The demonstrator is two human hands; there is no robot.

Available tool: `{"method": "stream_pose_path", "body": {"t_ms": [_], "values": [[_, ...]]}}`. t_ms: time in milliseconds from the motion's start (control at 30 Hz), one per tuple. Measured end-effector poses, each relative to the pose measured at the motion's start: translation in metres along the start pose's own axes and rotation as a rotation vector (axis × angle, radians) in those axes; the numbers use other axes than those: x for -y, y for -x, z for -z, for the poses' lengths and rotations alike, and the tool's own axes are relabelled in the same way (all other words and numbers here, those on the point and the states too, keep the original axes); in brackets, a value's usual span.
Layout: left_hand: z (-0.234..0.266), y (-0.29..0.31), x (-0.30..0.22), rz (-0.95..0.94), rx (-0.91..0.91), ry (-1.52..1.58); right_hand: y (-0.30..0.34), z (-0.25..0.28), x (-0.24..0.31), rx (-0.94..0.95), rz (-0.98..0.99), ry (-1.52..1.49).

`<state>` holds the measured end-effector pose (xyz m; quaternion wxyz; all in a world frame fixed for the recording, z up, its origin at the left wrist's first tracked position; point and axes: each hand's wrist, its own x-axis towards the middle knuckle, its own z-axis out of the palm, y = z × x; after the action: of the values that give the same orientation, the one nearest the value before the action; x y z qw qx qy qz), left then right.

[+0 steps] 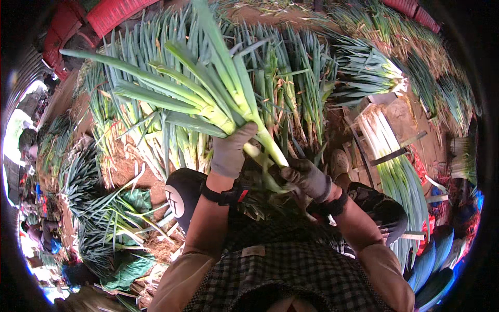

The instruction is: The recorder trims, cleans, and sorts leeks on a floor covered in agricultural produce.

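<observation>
My left hand (232, 152), in a grey glove, is closed around a few thick green onions (218, 101). Their broad green leaves fan up and to the left, and the pale stems run down toward my right hand. My right hand (310, 179), in a darker dirty glove, is closed at the lower end of one stem. Below the stems, a loose pale strip of outer leaf (276, 183) dangles between my hands. The exact grip of the right fingertips is partly hidden.
Rows of green onions (299, 78) lie ahead. A rack (391, 156) at my right bears a bundle of white-stemmed green onions (378, 130). More leafy green onions (86, 192) and a green sheet (128, 270) lie at left. Red ribbed panels (117, 15) stand at the far left.
</observation>
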<state>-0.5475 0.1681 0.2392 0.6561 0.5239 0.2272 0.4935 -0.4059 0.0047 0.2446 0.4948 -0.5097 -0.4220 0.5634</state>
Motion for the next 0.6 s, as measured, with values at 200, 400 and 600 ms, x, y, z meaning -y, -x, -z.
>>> {"method": "stream_pose_path", "body": {"t_ms": [200, 400, 600], "values": [[0.003, -0.004, 0.005, 0.081, 0.026, 0.26, -0.015, -0.015, -0.006, -0.097, 0.011, -0.053], [-0.003, -0.006, 0.016, -0.022, -0.117, 0.07, -0.028, -0.027, -0.021, -0.426, 0.252, 0.282], [-0.019, 0.003, 0.023, -0.069, -0.092, 0.054, -0.056, -0.006, -0.029, -0.679, 0.38, 0.78]]}}
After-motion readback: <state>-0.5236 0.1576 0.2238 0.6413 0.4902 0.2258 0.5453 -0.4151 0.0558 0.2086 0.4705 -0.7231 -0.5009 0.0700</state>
